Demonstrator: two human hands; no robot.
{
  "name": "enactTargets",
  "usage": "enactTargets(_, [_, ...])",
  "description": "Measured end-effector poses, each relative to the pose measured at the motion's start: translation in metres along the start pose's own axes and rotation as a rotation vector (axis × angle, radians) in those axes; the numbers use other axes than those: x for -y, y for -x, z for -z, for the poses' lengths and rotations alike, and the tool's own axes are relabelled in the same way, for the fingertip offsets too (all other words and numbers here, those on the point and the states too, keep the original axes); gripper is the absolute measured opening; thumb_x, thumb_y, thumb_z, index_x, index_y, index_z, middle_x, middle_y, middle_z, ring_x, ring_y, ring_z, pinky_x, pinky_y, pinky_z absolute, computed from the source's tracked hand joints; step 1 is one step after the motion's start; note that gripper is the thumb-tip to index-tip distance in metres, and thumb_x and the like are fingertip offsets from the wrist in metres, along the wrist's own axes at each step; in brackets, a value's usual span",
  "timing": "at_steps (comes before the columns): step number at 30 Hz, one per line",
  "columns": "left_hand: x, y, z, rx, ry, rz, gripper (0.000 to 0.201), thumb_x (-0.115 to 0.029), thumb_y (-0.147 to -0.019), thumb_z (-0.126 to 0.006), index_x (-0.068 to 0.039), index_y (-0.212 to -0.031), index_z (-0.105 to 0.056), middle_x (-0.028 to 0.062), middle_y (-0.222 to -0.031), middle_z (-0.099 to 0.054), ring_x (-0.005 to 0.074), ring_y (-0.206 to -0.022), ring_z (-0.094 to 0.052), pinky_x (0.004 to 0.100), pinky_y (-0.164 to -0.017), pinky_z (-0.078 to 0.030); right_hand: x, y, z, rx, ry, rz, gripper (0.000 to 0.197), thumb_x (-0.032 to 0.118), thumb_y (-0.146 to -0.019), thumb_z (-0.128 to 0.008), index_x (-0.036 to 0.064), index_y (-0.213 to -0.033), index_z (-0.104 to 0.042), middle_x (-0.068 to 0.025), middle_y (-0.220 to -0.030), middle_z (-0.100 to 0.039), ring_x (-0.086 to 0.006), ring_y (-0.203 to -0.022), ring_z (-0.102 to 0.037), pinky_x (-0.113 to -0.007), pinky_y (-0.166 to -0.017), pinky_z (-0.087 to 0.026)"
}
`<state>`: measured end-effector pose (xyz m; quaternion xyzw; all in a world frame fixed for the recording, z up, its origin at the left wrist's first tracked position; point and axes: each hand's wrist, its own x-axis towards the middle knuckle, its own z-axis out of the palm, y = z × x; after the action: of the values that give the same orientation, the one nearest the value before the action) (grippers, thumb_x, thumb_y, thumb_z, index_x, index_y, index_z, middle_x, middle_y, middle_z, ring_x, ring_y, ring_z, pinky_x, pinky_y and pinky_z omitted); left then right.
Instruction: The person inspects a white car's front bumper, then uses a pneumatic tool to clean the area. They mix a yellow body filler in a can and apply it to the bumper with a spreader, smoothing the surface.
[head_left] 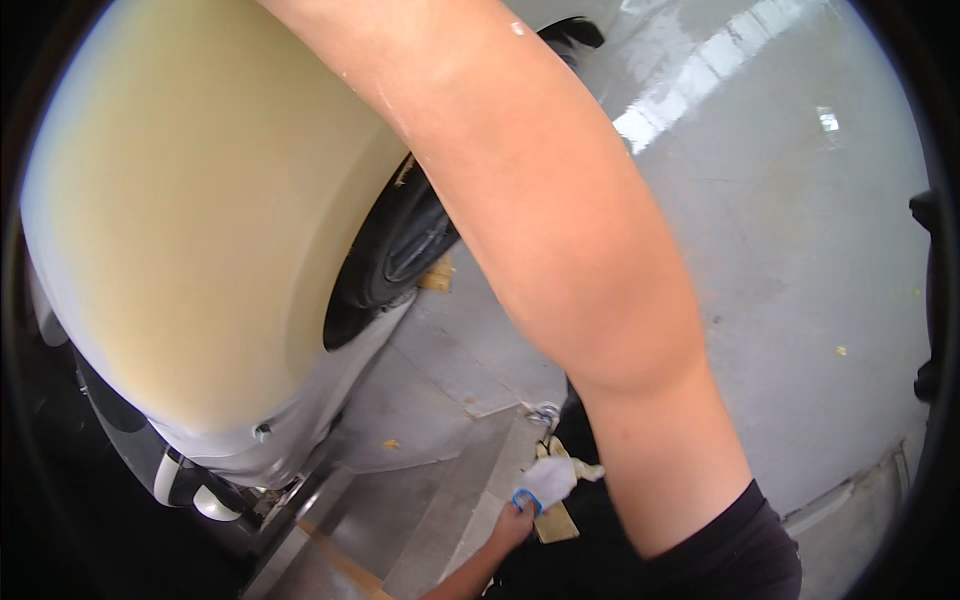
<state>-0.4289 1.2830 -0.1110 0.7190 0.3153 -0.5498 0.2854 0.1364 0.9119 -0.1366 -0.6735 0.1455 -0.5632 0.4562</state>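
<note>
"What are you seeing at your left?"

"A big, curved car body panel coated yellow-beige (200, 200) is filling that side, a black rubber tyre (365, 270) showing at its arch."

"And your hands?"

"Low in the middle, my left hand (515, 524) is curling closed around the blue-edged end of a soft white bundle (550, 480); a flat tan rectangular piece (557, 524) is hanging just beside. My bare right arm (580, 240) is stretching upward, its right hand lying out of view; I can't tell its grip."

"Farther right?"

"Glossy grey floor (800, 260) is spreading."
</note>
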Motion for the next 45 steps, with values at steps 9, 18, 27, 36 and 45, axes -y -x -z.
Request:
enactTargets(9, [0.048,-0.041,0.047,0.137,0.029,0.435,0.040,-0.037,-0.104,-0.054,-0.006,-0.101,-0.079,0.0113,-0.091,-0.075,0.0192,-0.088,-0.070,0.0380,-0.082,-0.054,-0.024,0.084,-0.040,-0.181,0.074,-0.054,0.077,0.044,-0.103,-0.058,-0.0111,-0.150,-0.033,-0.0325,-0.153,-0.035,-0.0459,-0.141,-0.036,-0.049,-0.116,-0.032])
enactTargets(18, [0.027,-0.048,0.008,-0.189,-0.327,0.336,0.058,-0.055,-0.105,-0.048,-0.004,-0.125,-0.068,0.0216,-0.104,-0.069,0.0331,-0.095,-0.064,0.0515,-0.087,-0.048,-0.038,0.190,-0.002,-0.144,0.035,-0.319,0.080,0.048,-0.101,-0.061,-0.0129,-0.146,-0.035,-0.0332,-0.146,-0.039,-0.0473,-0.134,-0.040,-0.052,-0.112,-0.035])
enactTargets(27, [0.019,-0.071,-0.023,-0.268,-0.159,0.386,0.063,-0.057,-0.104,-0.047,-0.002,-0.134,-0.059,0.0213,-0.110,-0.068,0.0324,-0.099,-0.064,0.0490,-0.090,-0.049,-0.001,0.208,0.057,0.108,-1.407,-1.298,0.033,0.012,-0.093,-0.081,-0.0034,-0.113,-0.061,-0.0067,-0.102,-0.068,-0.0103,-0.090,-0.063,-0.023,-0.079,-0.053])
enactTargets(36, [0.017,-0.079,-0.046,-0.283,-0.074,0.398,0.070,-0.059,-0.104,-0.045,-0.001,-0.143,-0.050,0.0211,-0.116,-0.068,0.0317,-0.103,-0.063,0.0464,-0.093,-0.049,-0.002,0.192,0.048,0.448,-1.414,-1.183,0.029,0.001,-0.091,-0.080,-0.0007,-0.113,-0.062,-0.0063,-0.106,-0.070,-0.0122,-0.095,-0.066,-0.026,-0.088,-0.054])
enactTargets(45, [0.006,-0.071,-0.060,-0.296,-0.013,0.443,0.078,-0.061,-0.104,-0.044,0.000,-0.152,-0.041,0.0209,-0.122,-0.067,0.0310,-0.107,-0.063,0.0438,-0.096,-0.050,-0.005,0.189,0.041,0.247,-1.423,-1.152,0.027,0.017,-0.093,-0.082,0.0017,-0.107,-0.065,-0.0038,-0.097,-0.071,-0.0089,-0.083,-0.065,-0.021,-0.076,-0.053])
